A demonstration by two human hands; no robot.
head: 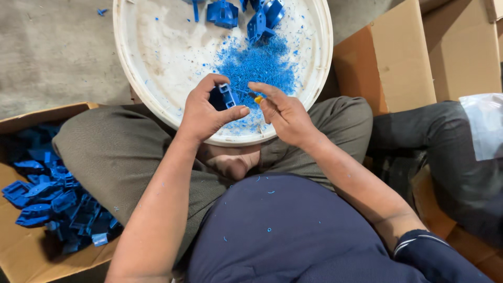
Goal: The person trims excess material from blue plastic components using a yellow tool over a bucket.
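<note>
Left of the left hand lies a cardboard box [21,251] of blue parts, the left hand [205,112] grips a small blue plastic part [226,97] over a white lid [152,78], and just beside it the right hand [285,115] pinches a yellow-handled tool [258,98].

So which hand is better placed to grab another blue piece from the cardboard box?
Probably the left hand. The box of blue parts sits on that side, though it grips a blue part; the right hand pinches a small yellow-handled tool.
</note>
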